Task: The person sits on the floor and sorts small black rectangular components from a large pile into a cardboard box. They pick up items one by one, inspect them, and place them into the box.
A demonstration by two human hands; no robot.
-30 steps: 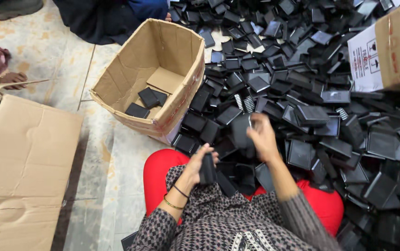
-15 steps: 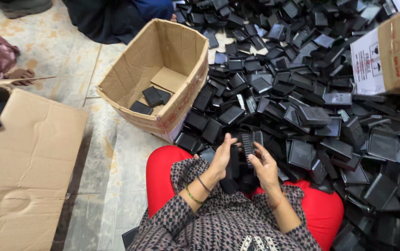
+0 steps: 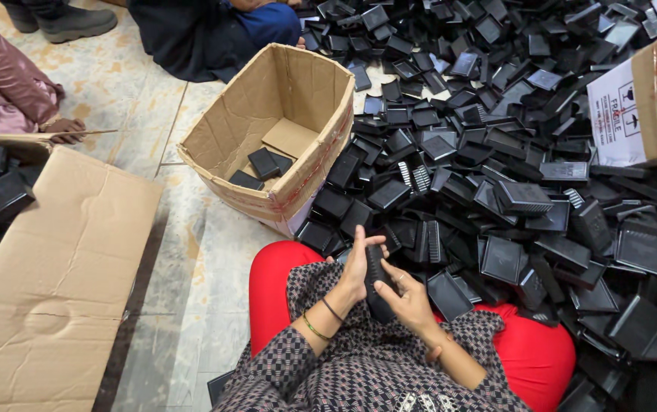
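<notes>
both my hands are closed on one black part [image 3: 376,284], left hand [image 3: 355,268] and right hand [image 3: 407,300] at its sides; its long axis points away from me, over my lap.

Both hands met over the lap, the left hand [image 3: 355,268] and the right hand [image 3: 409,299] closed from either side on a flat black rectangular plastic case [image 3: 378,284] held between them. Ahead and to the right of the hands a wide heap of black plastic cases [image 3: 512,137] covered the pale tiled floor [image 3: 191,259], its near edge just beside the knees. Ahead and slightly left stood an open brown cardboard box [image 3: 275,130], touching the heap, with a few loose black cases [image 3: 264,164] on its bottom. Far left of the hands lay a flattened sheet of brown cardboard [image 3: 46,282]. Far right, beyond the heap, stood a second cardboard carton with a white label [image 3: 649,99]. Another person's hand [image 3: 61,128] rested well to the left, behind the sheet.
</notes>
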